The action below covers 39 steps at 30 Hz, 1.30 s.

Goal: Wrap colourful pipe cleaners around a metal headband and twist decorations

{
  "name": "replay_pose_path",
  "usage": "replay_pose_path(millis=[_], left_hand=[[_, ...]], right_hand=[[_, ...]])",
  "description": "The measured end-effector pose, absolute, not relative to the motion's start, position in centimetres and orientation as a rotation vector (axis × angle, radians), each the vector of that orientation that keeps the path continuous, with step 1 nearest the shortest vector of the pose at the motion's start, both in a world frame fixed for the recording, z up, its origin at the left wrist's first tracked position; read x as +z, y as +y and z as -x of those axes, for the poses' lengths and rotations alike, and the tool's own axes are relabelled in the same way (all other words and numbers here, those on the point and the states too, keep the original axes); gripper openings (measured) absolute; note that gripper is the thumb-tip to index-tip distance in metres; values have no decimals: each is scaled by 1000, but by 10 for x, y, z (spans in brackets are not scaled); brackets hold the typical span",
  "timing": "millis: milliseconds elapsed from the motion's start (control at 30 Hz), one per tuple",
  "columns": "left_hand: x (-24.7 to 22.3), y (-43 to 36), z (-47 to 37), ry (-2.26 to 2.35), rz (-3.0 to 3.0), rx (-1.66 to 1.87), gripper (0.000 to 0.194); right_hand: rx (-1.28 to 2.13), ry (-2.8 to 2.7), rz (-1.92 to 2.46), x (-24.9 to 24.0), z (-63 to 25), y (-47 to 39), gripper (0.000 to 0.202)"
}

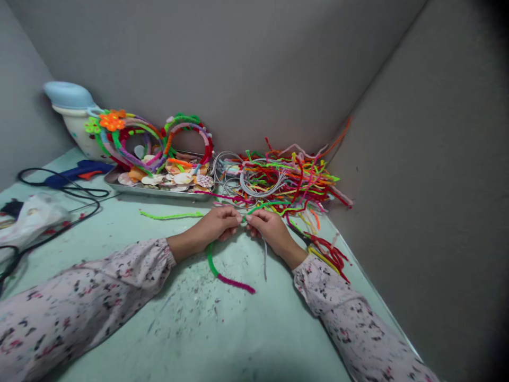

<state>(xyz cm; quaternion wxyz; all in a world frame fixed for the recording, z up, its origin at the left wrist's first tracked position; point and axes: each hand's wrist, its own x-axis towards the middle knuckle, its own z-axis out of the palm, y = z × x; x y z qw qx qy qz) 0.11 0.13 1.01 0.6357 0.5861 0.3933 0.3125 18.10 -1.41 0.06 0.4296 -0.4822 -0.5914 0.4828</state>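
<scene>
My left hand [222, 223] and my right hand [268, 225] meet over the middle of the table, fingertips pinched close together. Between them is a green fuzzy stem [212, 260]. It hangs below my left hand and continues in a magenta wrapped length [236, 285] that curves right. My right hand pinches green fuzzy stem too, and its loose end stretches up and right toward the pile. A thin grey wire [265, 262] hangs down below my right hand. How the wire meets the green stem is hidden by the fingers.
Behind lie a metal tray [159, 194] of shells with colourful wrapped hoops [189, 124], wire coils [262, 180] and a pile of fuzzy stems [302, 175]. Scissors [300, 233] lie right. Left are a blue glue gun [71, 174], black cable [93, 199] and plastic bag [40, 215].
</scene>
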Motion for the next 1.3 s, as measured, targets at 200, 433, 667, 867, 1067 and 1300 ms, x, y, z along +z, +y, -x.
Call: replay_pose_path(millis=[200,433,667,867,1067,1300], left_hand=[[9,1,0,928,-1379,651,20],[10,2,0,940,-1405,619,21],[14,0,-1,962,-1433,605,19],[14,0,-2,958,-1436,598,18],[13,1,-2,972,-1456,592,20],[12,1,0,978,-1470,635,20]], right_hand=[[1152,-1444,1227,1,-180,-15,24],[1119,-1456,1254,1,-180,-15,24],[1089,-1437,1259,0,-180,-16,25],[1083,-1435,1248,-1,-181,-15,24],[1103,-1445,1223,-1,-182,-15,24],[1250,-1495,1056,5,-182,-18,13]])
